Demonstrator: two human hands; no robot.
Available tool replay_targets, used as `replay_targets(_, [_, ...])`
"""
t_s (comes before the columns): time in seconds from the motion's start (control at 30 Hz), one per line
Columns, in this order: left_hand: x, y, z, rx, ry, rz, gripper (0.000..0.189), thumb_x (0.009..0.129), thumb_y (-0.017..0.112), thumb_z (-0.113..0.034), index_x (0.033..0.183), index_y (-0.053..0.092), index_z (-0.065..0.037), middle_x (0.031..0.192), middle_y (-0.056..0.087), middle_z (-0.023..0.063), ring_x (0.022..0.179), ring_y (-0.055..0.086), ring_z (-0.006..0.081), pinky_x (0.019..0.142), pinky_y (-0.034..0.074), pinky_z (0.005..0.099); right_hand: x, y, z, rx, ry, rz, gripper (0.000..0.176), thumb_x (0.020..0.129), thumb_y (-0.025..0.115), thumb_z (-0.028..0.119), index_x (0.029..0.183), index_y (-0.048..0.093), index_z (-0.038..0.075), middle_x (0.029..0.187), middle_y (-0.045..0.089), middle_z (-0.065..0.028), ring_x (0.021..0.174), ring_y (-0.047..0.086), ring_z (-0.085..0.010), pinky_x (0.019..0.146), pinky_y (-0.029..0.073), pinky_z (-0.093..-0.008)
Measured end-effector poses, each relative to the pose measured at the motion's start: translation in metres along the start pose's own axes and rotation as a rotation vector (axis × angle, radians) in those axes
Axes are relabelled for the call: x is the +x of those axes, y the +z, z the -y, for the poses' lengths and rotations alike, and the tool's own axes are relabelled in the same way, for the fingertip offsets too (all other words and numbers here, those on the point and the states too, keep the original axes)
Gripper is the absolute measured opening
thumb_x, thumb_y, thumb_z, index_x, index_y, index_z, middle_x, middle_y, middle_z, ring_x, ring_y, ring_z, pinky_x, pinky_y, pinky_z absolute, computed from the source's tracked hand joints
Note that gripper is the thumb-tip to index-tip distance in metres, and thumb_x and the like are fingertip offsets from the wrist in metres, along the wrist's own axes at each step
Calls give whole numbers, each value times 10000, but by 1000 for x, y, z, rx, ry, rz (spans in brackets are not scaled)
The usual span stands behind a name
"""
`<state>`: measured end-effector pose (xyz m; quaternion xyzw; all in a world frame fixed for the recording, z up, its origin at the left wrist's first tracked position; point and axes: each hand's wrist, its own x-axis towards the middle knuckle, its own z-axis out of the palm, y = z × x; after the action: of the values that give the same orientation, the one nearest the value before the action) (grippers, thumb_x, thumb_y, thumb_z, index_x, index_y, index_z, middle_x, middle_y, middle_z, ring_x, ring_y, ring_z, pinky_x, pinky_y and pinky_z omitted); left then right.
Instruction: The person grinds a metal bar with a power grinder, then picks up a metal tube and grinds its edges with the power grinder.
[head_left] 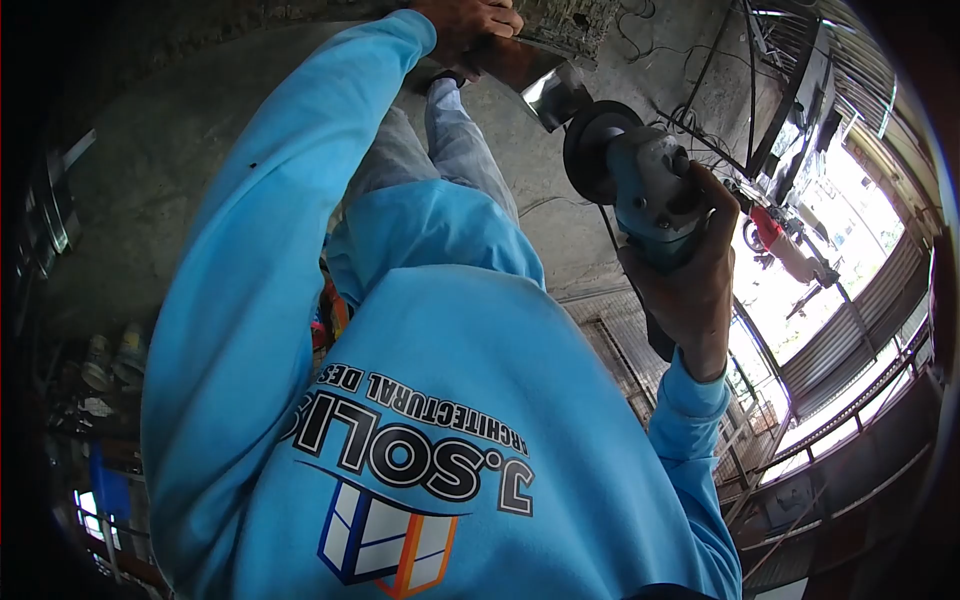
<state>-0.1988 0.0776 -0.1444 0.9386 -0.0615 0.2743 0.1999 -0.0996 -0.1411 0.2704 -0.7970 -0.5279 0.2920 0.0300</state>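
Note:
My right hand (690,270) is wrapped around the body of an angle grinder (650,185), to the right of my torso. The grinder's dark round disc (592,150) faces left, close beside the end of a shiny metal piece (555,92); whether they touch is unclear. At the top, my left hand (468,25) grips the other end of this metal piece, with its fingers bent over it. The metal lies against a rough, worn slab (565,22) at the top edge. Part of the left hand is cut off by the frame.
Below lies a grey concrete floor (250,90), with my legs (455,135) on it. Loose cables (700,60) run at upper right. A red object (768,230) and metal frames stand at right. Cans (130,352) and clutter sit at left.

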Motion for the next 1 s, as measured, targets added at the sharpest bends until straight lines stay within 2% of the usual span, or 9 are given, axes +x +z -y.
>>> replay_targets(0.5, [3,-18,-10,-22,-43,133,156,856,655,-210,992,707,-155,1267,673,12,1260,572,253,1139,395,485,-63,39,-30,249,345,-179,945,691,829,5,1504,370,146,1256,654,-215,1076,725,-399,914,585,-465])
replay_targets(0.57, [6,-28,-14,-43,-165,345,608,541,921,-239,1107,704,-196,1361,603,-32,1374,501,237,1217,359,457,-78,50,-34,350,434,-258,961,683,841,21,1510,367,141,1227,654,-203,1060,711,-338,928,566,-435])
replay_targets(0.6, [7,-30,-18,-84,-168,292,622,503,908,-194,1090,702,-217,1389,596,-41,1365,504,245,1204,366,471,-85,55,-34,388,478,-279,970,681,848,35,1514,364,139,1210,658,-186,1060,695,-303,943,553,-428])
replay_targets(0.63, [6,-35,-18,-68,-145,299,622,503,908,-194,1090,702,-217,1389,596,-41,1365,504,245,1204,366,471,-89,59,-29,404,477,-304,970,681,848,35,1514,364,139,1210,658,-186,1060,695,-303,943,553,-428])
replay_targets(0.7, [10,-46,-17,-75,-96,321,659,616,925,-499,1122,684,-152,1328,615,-32,1329,531,258,1178,374,460,-97,66,-20,496,544,-408,956,688,844,34,1510,368,144,1188,669,-184,1060,699,-299,939,556,-436])
replay_targets(0.77, [15,-52,-22,-124,-134,363,652,582,933,-447,1116,689,-163,1345,617,-18,1329,525,277,1166,383,464,-109,69,-13,591,591,-462,960,686,849,33,1508,367,149,1197,677,-179,1075,698,-294,949,554,-436])
replay_targets(0.87, [-2,-34,-40,-271,-241,37,664,538,931,-386,1130,666,-239,1292,664,5,1295,558,298,1159,394,500,-131,83,-9,598,577,-594,970,681,853,31,1508,362,153,1202,686,-183,1083,701,-302,955,554,-435])
replay_targets(0.93, [-1,-48,-77,-390,-379,-117,717,570,914,-275,1227,644,-174,1293,674,92,1210,622,362,1074,462,513,-142,91,-6,591,584,-655,972,680,855,33,1509,362,150,1224,687,-186,1096,701,-315,971,549,-432])
replay_targets(1.0, [-2,-37,-107,-441,-617,-171,791,523,967,-181,1225,601,-190,1239,675,101,1193,642,361,1026,533,438,-150,104,-13,641,575,-720,982,668,862,21,1511,373,143,1249,647,-167,1107,671,-289,968,546,-410])
